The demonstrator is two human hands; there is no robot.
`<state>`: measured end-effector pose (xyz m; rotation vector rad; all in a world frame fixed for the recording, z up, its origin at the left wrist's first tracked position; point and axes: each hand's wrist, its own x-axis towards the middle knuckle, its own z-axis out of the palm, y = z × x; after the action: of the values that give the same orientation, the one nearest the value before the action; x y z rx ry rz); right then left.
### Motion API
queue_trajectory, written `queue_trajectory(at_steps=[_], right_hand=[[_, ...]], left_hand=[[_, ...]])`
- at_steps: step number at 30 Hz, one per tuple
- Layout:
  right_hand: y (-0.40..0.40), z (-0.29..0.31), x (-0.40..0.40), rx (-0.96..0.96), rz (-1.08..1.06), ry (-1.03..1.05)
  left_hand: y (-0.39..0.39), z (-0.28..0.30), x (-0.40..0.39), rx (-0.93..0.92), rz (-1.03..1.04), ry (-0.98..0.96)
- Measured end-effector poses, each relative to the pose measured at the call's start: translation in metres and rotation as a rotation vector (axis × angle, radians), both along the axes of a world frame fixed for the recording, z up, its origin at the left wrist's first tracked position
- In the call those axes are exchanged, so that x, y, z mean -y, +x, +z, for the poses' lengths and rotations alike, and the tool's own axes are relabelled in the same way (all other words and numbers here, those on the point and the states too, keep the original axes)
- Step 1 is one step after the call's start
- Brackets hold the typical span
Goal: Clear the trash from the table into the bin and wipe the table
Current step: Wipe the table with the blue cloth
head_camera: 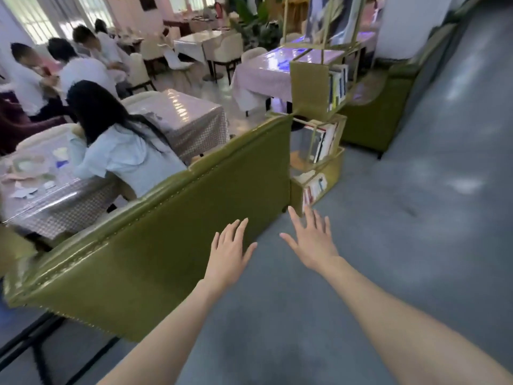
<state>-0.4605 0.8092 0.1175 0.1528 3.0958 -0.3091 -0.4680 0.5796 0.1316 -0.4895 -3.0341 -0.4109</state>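
Head view.

Left hand (229, 250): held out in front, palm down, fingers straight and slightly spread, holding nothing. It hangs just in front of the padded back of the olive-green sofa (177, 240); whether it touches the leather cannot be told.

Right hand (311, 240): held out in front, palm down, fingers fanned wide, empty, over the grey floor (402, 245).

Littered table (55, 190): checked cloth under a clear cover, far to the left of both hands and beyond the sofa back. On it lie torn paper scraps (23, 193) and pale dishes (27, 165), too blurred to name more closely. Its long edge runs away up and left from the hands. A seated person in a pale shirt (122, 159) sits between that table and the sofa back.

Bin, cloth: none in view.

Gold-framed bookshelf (319, 151): just beyond the right hand's fingertips, at the sofa's far end, books in its lower tiers.

Judgement: the task has not begun. The trash lies left of both hands, so the left hand is the nearer; the sofa blocks a straight reach, and the approach likely goes round its far end beside the bookshelf.
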Motion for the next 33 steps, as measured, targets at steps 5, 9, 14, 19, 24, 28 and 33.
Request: queue_trajectory(at_steps=[5, 9, 14, 19, 24, 28, 33], right_hand=[[-0.004, -0.013, -0.08, 0.032, -0.22, -0.034], [-0.022, -0.011, -0.144, 0.033, -0.364, -0.036], [-0.062, 0.034, -0.228, -0.057, -0.522, 0.028], [-0.093, 0.077, -0.303, -0.073, -0.659, 0.094], [-0.105, 0.101, -0.371, -0.107, -0.777, 0.151], [-0.106, 0.12, -0.436, -0.151, -0.873, 0.215], [-0.108, 0.132, -0.52, -0.179, -0.987, 0.248]], left_hand=[[-0.037, -0.009, -0.083, 0.033, -0.163, 0.03], [-0.089, -0.003, -0.157, 0.008, -0.308, 0.05], [-0.166, 0.031, -0.257, -0.075, -0.464, 0.101], [-0.242, 0.067, -0.354, -0.117, -0.62, 0.156], [-0.285, 0.091, -0.445, -0.158, -0.764, 0.188], [-0.304, 0.112, -0.524, -0.204, -0.87, 0.248], [-0.32, 0.133, -0.624, -0.279, -0.962, 0.261]])
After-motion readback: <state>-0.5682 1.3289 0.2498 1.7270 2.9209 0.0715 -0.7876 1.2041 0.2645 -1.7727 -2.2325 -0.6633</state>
